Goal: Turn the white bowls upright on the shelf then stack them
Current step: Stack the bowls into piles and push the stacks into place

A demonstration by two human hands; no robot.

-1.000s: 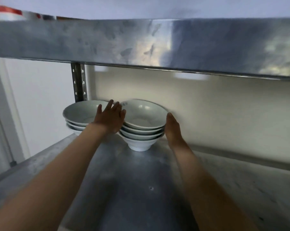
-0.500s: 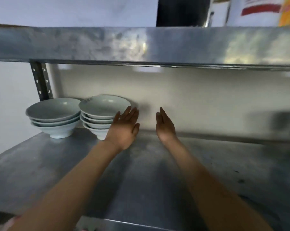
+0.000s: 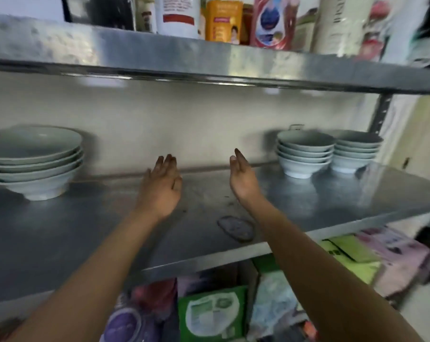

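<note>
Both hands, left hand (image 3: 162,187) and right hand (image 3: 242,177), hover empty with fingers straight over the middle of the grey metal shelf (image 3: 332,193). Upright stacked white ceramic bowls (image 3: 305,154) stand far right, nearer the right hand; another stack (image 3: 33,161) sits far left.

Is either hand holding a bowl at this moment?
No. The left hand and right hand hover open over the shelf, touching no bowls.
</note>
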